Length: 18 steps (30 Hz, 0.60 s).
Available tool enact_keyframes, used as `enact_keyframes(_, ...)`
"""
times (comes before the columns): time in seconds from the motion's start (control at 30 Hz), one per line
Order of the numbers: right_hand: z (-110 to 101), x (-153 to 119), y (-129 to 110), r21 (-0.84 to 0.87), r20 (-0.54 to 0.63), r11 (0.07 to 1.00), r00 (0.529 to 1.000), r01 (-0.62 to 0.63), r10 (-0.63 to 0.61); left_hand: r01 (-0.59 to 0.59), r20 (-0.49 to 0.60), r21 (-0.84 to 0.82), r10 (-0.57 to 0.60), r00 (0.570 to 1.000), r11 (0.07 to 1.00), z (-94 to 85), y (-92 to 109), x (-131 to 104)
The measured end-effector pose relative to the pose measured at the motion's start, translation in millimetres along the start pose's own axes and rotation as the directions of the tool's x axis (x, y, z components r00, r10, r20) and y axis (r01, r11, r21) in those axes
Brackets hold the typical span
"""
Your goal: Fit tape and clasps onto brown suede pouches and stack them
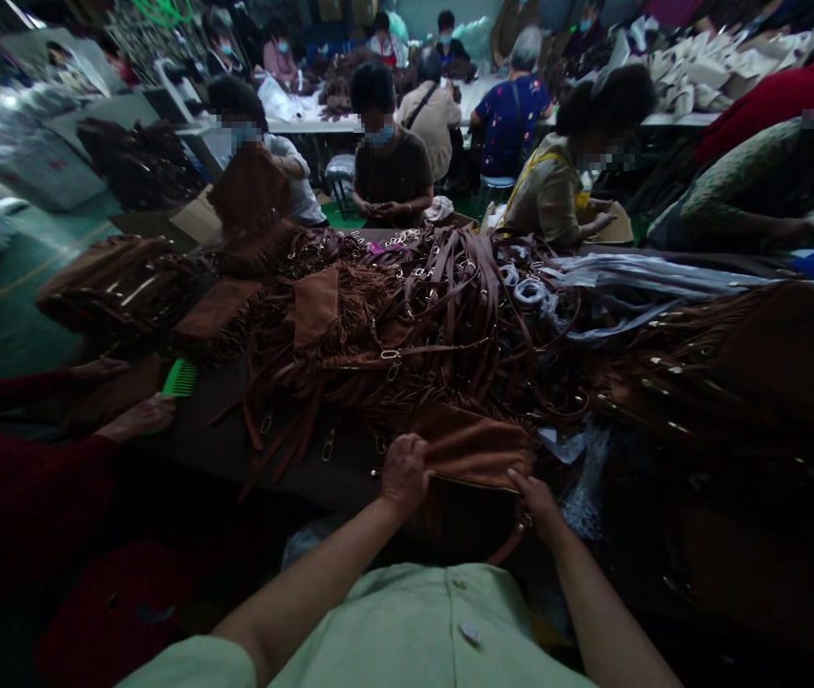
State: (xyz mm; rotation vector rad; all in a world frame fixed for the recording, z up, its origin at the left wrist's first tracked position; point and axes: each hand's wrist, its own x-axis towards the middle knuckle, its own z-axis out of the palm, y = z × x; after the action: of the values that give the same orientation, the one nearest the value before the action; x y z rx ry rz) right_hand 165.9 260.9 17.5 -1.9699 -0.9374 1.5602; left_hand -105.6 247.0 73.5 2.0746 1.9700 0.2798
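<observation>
A brown fringed bag lies at the near edge of the table, its zipper edge turned toward me. My left hand is closed on the left end of that edge. At the right corner, my right hand grips the bag with the thumb on top; its other fingers are mostly hidden. A short strap with a metal ring hangs under my right hand. Just beyond the bag, brown straps with metal clasps lie in a tangled heap.
At left, a co-worker's hand holds a green comb. Stacked brown bags lie far left, more fringed pieces at right. Clear plastic strips cross the table. Several people sit opposite.
</observation>
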Motion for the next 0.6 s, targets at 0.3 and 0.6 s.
enact_keyframes(0.3,-9,-10,-15,-0.463,-0.036,0.885,0.997,0.038,-0.062,-0.204,0.277,-0.132,0.233,0.932,0.970,14.8,36,63)
enact_keyframes(0.6,19,-18,-53,-0.927,-0.053,0.345,0.860,0.147,-0.508,-0.228,0.114,-0.182,0.251,0.961,0.956,4.2,51,58)
